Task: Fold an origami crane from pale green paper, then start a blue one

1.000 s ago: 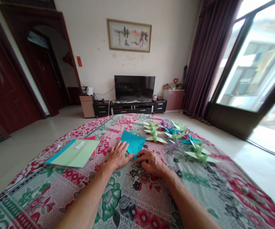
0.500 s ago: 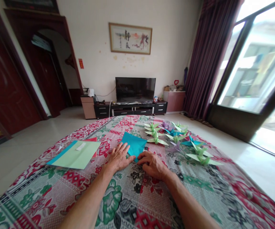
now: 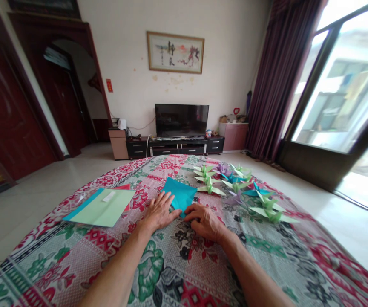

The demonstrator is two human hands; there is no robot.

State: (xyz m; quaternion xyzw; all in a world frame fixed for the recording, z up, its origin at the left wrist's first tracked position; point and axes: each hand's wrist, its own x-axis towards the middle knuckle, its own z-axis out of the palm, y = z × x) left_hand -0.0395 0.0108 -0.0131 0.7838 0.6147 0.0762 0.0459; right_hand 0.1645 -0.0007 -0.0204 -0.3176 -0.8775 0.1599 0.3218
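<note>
A blue sheet of origami paper (image 3: 180,192), folded to a small square, lies on the table with one corner toward me. My left hand (image 3: 160,209) rests flat on its left edge, fingers stretched out and thumb reaching to the near corner. At that same corner, the curled fingers of my right hand (image 3: 203,219) close on the paper. The hands cover part of the near edges, so the fold there is hard to make out. To the right stand several folded paper cranes, among them a green crane (image 3: 208,187) and a blue crane (image 3: 257,191).
On the left lies a stack of coloured paper (image 3: 113,209), green on top, with a small white piece (image 3: 108,196) on it. A patterned tablecloth (image 3: 177,273) covers the round table. Beyond it, a television (image 3: 182,120) stands on a low cabinet.
Nearly nothing differs. The view has shifted very slightly; both hands and the blue paper keep their places.
</note>
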